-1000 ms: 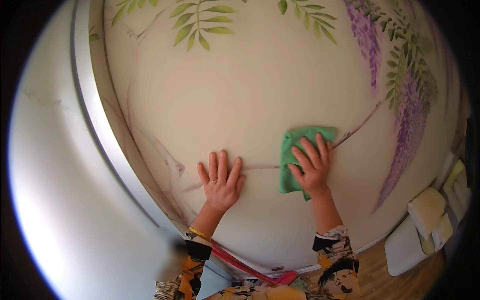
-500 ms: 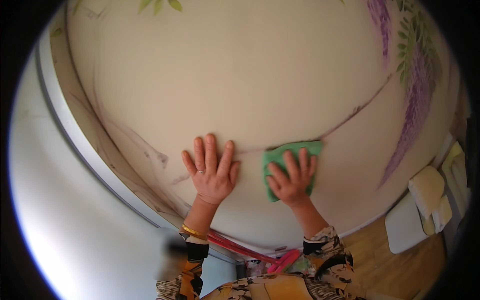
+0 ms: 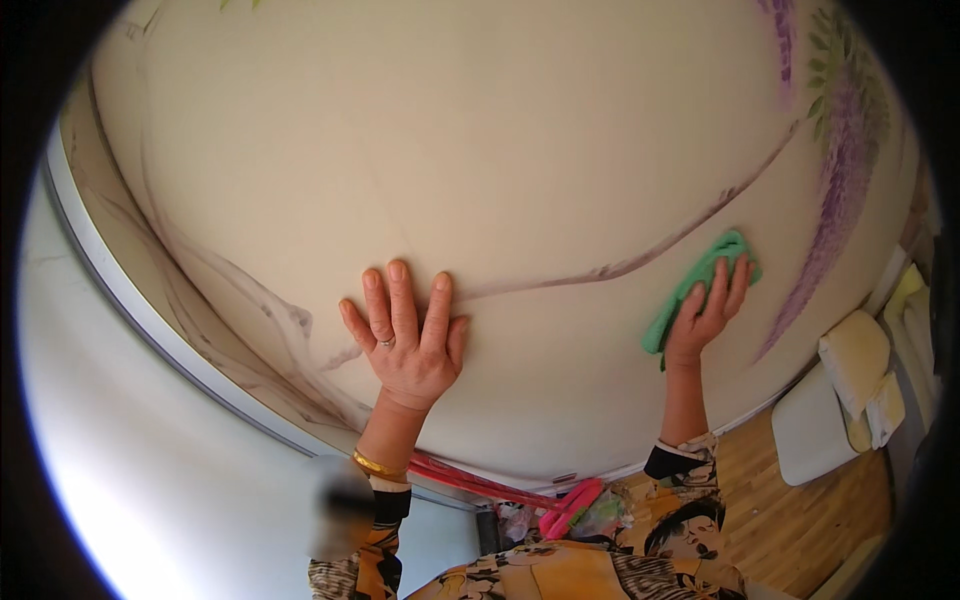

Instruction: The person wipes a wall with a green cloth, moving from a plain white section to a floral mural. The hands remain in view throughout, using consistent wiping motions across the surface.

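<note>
In front of me spreads a cream wall (image 3: 560, 150) painted with brown branches, green leaves and purple hanging blossoms. My left hand (image 3: 412, 345) lies flat on it, fingers spread, just below the left end of a painted branch (image 3: 600, 272); a ring and a gold bracelet show on that arm. Further right, my right hand (image 3: 705, 310) holds a green cloth (image 3: 665, 318) to the wall, its fingers curled over the bunched fabric. The cloth sits between the branch and the long purple blossom (image 3: 815, 230). Its side under the palm is hidden.
A grey metal frame edge (image 3: 130, 290) bends along the left, beside a pale glossy surface (image 3: 150, 440). Below are a red pole (image 3: 480, 485), a pink object (image 3: 572, 508) and plastic bags. A white seat (image 3: 815, 430) with a cushion (image 3: 855, 355) stands right on the wooden floor (image 3: 770, 500).
My right hand has slid the green cloth right and slightly up across the wall, and the cloth is now bunched rather than spread. The left hand stays at nearly the same spot.
</note>
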